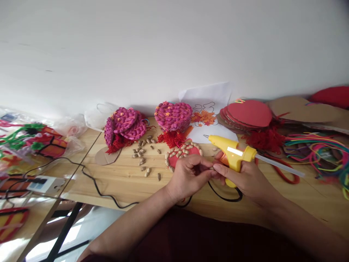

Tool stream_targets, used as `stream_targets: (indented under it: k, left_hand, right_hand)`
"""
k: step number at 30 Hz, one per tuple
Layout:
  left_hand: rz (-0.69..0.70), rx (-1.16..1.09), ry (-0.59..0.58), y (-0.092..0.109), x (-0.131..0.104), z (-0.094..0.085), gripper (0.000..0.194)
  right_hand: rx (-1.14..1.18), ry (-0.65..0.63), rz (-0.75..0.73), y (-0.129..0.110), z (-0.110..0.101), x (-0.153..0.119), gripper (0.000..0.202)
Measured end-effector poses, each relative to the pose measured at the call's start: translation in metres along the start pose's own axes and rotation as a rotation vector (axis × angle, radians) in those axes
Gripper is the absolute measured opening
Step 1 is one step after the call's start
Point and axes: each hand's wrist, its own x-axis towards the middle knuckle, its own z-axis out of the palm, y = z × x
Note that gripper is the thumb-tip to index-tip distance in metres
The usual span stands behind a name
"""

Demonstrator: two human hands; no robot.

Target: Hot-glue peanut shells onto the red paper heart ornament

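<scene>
My right hand [247, 178] is wrapped round the handle of a yellow glue gun [231, 151], whose nozzle points left and whose clear glue stick juts out to the right. My left hand [188, 176] is closed, its fingertips meeting my right thumb and fingers around a small brownish thing, perhaps a peanut, mostly hidden. Just behind my left hand lies a red heart-shaped piece [173, 160] edged with peanuts, partly covered by the hand. Loose peanuts [141, 160] are scattered on the wooden table [109, 182] to its left.
Pink knitted pieces [173, 116] with red tassels stand near the wall. A printed sheet [218, 133] with orange leaves is behind the gun. Red and brown cardboard shapes [249, 112] and colourful cords [313, 145] lie right. A power strip [46, 185] and black cable are left.
</scene>
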Motion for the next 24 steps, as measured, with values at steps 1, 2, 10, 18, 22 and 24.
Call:
stream_targets:
  k: [1, 2, 10, 18, 22, 24]
  left_hand:
    - [0.031, 0.07, 0.002, 0.0, -0.001, 0.0, 0.01]
    - [0.072, 0.143, 0.0, 0.0, -0.002, 0.0, 0.009]
    - [0.319, 0.433, -0.044, -0.006, -0.005, -0.004, 0.007]
    - [0.373, 0.366, 0.051, -0.014, -0.001, -0.003, 0.014]
    - [0.332, 0.417, 0.026, -0.021, 0.002, -0.005, 0.016]
    - [0.338, 0.434, -0.021, -0.023, 0.003, -0.006, 0.015]
  right_hand:
    - [-0.047, -0.01, -0.003, -0.001, 0.0, 0.0, 0.023]
    - [-0.081, -0.023, 0.01, -0.002, 0.0, 0.0, 0.024]
    - [-0.158, -0.046, 0.076, 0.004, -0.004, 0.001, 0.034]
    - [-0.07, -0.033, 0.13, 0.012, -0.011, 0.005, 0.034]
    - [-0.2, -0.056, 0.061, 0.012, -0.015, 0.008, 0.021]
    - [-0.275, -0.077, 0.033, 0.014, -0.017, 0.009, 0.033]
